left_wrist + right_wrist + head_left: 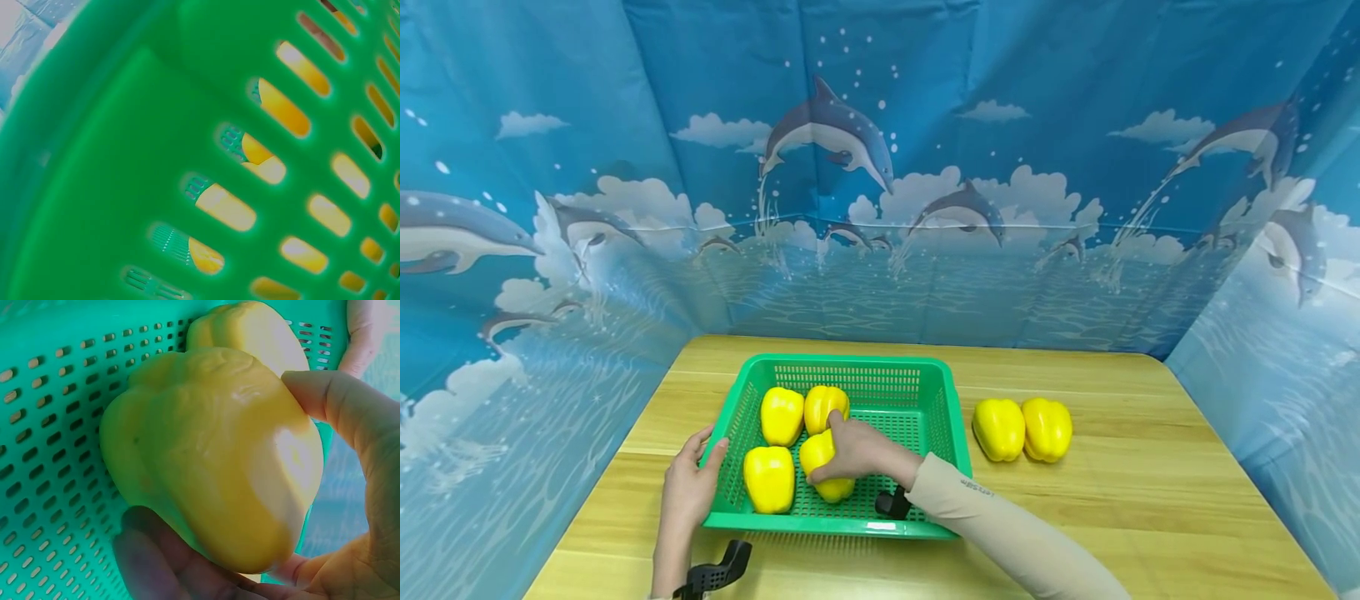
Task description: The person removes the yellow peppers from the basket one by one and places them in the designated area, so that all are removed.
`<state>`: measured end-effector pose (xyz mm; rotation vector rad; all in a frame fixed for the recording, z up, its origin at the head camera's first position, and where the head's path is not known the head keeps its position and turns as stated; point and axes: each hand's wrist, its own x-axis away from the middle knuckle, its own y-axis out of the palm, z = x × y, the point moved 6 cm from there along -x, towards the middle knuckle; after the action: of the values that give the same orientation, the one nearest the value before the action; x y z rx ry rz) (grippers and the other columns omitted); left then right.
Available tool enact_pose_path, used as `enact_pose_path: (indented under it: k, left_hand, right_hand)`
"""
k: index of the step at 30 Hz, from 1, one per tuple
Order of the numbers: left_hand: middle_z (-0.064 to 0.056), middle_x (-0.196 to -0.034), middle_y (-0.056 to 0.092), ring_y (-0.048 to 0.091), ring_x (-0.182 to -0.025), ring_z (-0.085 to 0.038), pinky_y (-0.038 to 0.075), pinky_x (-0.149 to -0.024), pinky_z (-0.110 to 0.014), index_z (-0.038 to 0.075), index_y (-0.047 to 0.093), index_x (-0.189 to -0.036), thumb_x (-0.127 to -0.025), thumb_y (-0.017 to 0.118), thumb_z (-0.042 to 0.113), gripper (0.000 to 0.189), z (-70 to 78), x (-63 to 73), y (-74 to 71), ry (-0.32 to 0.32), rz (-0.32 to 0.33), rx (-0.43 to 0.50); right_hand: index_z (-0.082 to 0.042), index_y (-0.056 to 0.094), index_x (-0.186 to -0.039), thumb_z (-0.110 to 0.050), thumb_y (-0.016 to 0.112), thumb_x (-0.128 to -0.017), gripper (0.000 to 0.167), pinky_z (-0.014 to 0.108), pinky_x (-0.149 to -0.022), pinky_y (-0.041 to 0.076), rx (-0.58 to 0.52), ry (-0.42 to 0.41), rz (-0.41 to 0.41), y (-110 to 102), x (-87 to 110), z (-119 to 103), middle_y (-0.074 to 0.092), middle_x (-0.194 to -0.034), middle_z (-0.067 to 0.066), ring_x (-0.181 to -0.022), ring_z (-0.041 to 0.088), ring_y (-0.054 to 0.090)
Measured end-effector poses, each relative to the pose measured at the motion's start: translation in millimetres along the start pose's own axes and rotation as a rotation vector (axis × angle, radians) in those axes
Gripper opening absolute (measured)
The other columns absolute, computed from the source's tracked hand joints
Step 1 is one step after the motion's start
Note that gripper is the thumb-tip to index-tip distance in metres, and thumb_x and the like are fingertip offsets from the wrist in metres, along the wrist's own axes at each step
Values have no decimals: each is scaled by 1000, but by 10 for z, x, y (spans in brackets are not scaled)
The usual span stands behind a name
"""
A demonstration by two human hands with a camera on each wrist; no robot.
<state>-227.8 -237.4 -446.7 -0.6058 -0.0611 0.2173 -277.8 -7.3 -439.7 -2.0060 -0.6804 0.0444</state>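
A green plastic basket (842, 523) with slotted walls stands on the wooden table. My left hand (692, 483) holds its left rim, thumb at the edge; the left wrist view shows only the slotted green wall (150, 131), close up, with yellow behind it. Inside the basket my right hand (863, 451) grips a yellow bell pepper (816, 452), its thumb and fingers around the sides. That pepper (219, 450) fills the middle of the right wrist view. Three other yellow bell peppers lie in the basket's left half: back left (782, 416), back middle (824, 405) and front left (770, 479).
Two more yellow bell peppers, a left one (999, 430) and a right one (1047, 429), lie side by side on the table (1150, 500) right of the basket. A blue dolphin-print curtain (880, 283) hangs behind and at both sides of the table.
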Motion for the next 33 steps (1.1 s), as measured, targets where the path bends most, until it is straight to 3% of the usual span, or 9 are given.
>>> enact_pose_path:
  k: [17, 33]
  left_hand:
    - [-33, -136, 41, 38, -125, -48, 32, -97, -62, 0, 36, -143, -100, 45, 40, 60, -15, 0, 6, 0, -3, 2]
    - [-34, -137, 39, 37, -125, -49, 32, -97, -62, 0, 36, -144, -100, 44, 42, 61, -22, -5, 9, -2, -13, 9]
  right_hand:
    - [-10, 44, -125, -54, 75, -68, 78, 29, -56, 43, 15, -23, 75, -198, 67, 49, 54, -81, -4, -65, 14, 53]
    - [-11, 42, -128, -54, 73, -74, 76, 32, -60, 46, -130, -47, 153, -442, 210, 103, 57, -95, 0, -72, 15, 55]
